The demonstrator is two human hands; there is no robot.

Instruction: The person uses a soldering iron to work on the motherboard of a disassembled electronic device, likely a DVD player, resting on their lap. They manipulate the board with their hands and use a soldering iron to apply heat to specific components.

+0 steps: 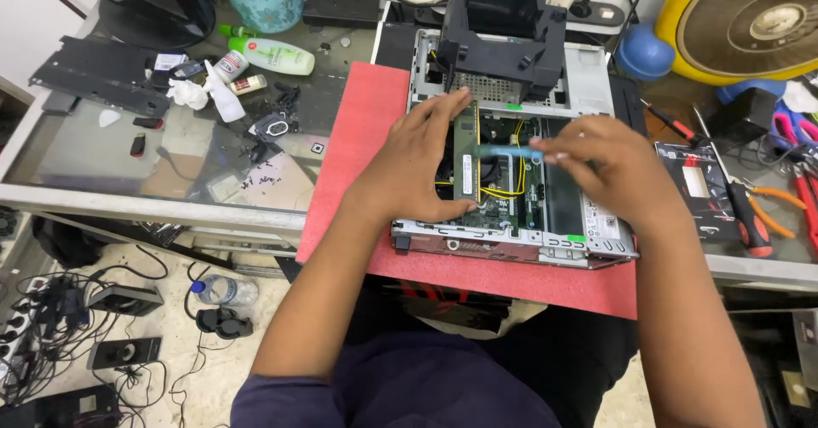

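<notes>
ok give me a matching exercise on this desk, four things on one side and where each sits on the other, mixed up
Things:
1. green memory module
2. thin light blue tool
3. red foam mat
4. orange-handled pliers

Places:
A. under the open computer case
B. far right of the desk
C. in the left hand
D. in the right hand

Pairs: 1-C, 2-D, 3-A, 4-B

A white squeeze bottle [274, 55] and small spray bottle [223, 94] lie on my glass desk [102, 159]; orange-handled pliers [771, 206] rest right, a yellow fan [750, 19] behind, a water bottle [223, 290] on the floor.
</notes>
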